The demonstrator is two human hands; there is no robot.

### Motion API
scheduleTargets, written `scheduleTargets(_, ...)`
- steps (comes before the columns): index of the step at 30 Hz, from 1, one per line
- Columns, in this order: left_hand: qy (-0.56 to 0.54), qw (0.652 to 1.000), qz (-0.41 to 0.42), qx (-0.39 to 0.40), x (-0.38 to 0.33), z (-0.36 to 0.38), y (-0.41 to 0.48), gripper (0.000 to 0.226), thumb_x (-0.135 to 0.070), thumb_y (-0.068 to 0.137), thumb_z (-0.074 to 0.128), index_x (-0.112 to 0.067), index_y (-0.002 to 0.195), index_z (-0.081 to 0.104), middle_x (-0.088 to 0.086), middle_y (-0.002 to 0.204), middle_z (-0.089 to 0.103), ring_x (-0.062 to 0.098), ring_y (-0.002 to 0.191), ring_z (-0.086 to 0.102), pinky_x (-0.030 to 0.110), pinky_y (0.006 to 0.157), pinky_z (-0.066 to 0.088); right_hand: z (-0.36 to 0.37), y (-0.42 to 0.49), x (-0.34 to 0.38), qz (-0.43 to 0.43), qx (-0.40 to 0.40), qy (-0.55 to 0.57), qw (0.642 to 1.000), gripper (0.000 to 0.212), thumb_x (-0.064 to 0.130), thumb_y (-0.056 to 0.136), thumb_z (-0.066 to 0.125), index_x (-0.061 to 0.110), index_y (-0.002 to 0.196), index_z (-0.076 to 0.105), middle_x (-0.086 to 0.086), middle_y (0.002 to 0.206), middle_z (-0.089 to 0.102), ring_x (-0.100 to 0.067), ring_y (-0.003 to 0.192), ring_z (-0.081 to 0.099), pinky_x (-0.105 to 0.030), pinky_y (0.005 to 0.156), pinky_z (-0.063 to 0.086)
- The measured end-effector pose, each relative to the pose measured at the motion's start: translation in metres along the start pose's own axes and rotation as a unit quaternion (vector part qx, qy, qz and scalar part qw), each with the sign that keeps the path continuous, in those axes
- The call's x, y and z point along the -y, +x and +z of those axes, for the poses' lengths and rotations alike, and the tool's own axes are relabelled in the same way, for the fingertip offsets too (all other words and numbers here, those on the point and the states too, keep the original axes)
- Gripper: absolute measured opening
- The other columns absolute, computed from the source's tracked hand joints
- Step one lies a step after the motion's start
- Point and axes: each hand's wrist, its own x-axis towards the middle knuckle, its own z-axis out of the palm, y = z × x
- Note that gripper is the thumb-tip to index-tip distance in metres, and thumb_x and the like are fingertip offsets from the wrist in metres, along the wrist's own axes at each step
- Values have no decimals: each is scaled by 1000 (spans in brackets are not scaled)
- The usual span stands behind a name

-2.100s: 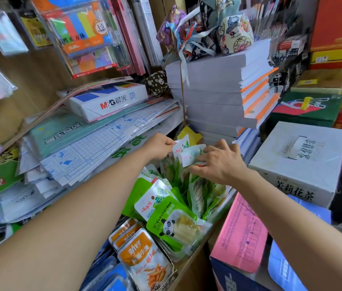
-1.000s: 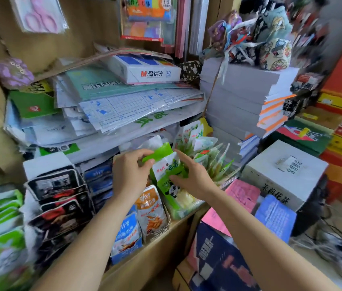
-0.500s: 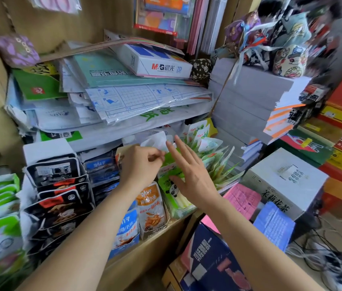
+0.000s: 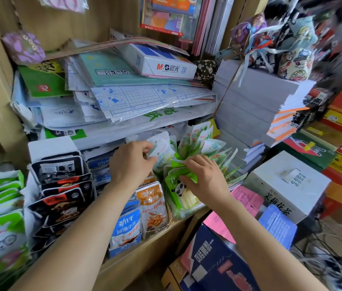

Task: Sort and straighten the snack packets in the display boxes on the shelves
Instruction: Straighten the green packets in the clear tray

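Head view: left hand (image 4: 131,162) pinches a pale packet (image 4: 161,149); right hand (image 4: 207,179) curls fingers (image 4: 187,163) round green panda packets (image 4: 178,193) (loosely fanned) at the shelf's (image 4: 149,249) right end, likely squaring them.

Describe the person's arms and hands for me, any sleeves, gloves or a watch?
Nothing worn shows. The left forearm and right forearm are bare right down to the frame's bottom edge, with no sleeve in sight. The left hand and right hand have no gloves, and no watch, bracelet or ring is visible.
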Motion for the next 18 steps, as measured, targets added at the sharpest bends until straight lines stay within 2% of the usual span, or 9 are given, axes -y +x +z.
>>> scheduleTargets(2, 59, 998, 24, -17, 3, 1, 3, 41, -34, 78, 84, -27, 116, 72, -3, 113, 66, 20, 105, 58, 29, 71, 45, -1, -2, -2, 3, -4, -3, 1000, 36, 34, 84, 76, 18, 116, 69, 4, 103, 64, -25, 103, 57, -39, 85, 48)
scheduleTargets(4, 42, 998, 36, -14, 6, 1, 6, 37, -30, 77, 85, -27, 112, 72, -3, 113, 64, 21, 105, 59, 28, 73, 42, -1, -4, -4, 0, -5, 4, 1000, 36, 33, 84, 77, 18, 116, 70, 4, 100, 65, -26, 106, 57, -39, 88, 48)
scheduleTargets(7, 60, 996, 62, 37, 6, 3, 8, 24, -38, 78, 84, -26, 98, 76, -5, 93, 66, 20, 88, 60, 28, 66, 37, -2, -5, -6, -1, -7, 7, 1000, 36, 32, 84, 78, 18, 115, 70, 4, 99, 66, -26, 108, 57, -40, 89, 48)
scheduleTargets(10, 138, 984, 96, 58, 3, 5, 7, 25, -47, 81, 79, -23, 88, 75, -6, 76, 50, 18, 76, 47, 31, 66, 30, -2, -5, -7, 6, -8, 5, 1000, 35, 32, 83, 79, 16, 113, 70, 2, 99, 67, -26, 108, 57, -40, 88, 48)
scheduleTargets(12, 151, 982, 103, 55, 2, 7, 7, 31, -44, 86, 75, -21, 69, 65, -8, 67, 42, 18, 70, 44, 31, 66, 28, -1, -5, -7, 7, -7, 2, 1000, 35, 31, 82, 79, 15, 112, 70, 1, 99, 67, -27, 108, 57, -42, 88, 48)
scheduleTargets(14, 113, 989, 86, 47, 3, 9, 8, 42, -39, 88, 73, -15, 59, 54, -5, 60, 45, 19, 59, 46, 31, 57, 27, -1, -6, -8, 7, -7, 4, 1000, 35, 31, 83, 79, 15, 113, 70, 1, 99, 67, -28, 108, 57, -43, 89, 48)
scheduleTargets(16, 23, 999, 40, 15, 1, 8, 11, 38, -35, 90, 71, -13, 62, 58, 1, 55, 53, 21, 52, 51, 28, 47, 29, -1, -6, -8, 7, -8, 8, 1000, 36, 31, 83, 79, 15, 114, 70, 0, 100, 67, -28, 108, 57, -44, 89, 48)
scheduleTargets(18, -31, 998, 28, -38, -5, 3, 14, 27, -32, 91, 71, -13, 72, 66, 3, 56, 59, 24, 54, 57, 28, 47, 36, -1, -6, -7, 6, -9, 9, 1000, 36, 30, 83, 79, 16, 114, 70, 0, 100, 66, -28, 109, 57, -44, 90, 48)
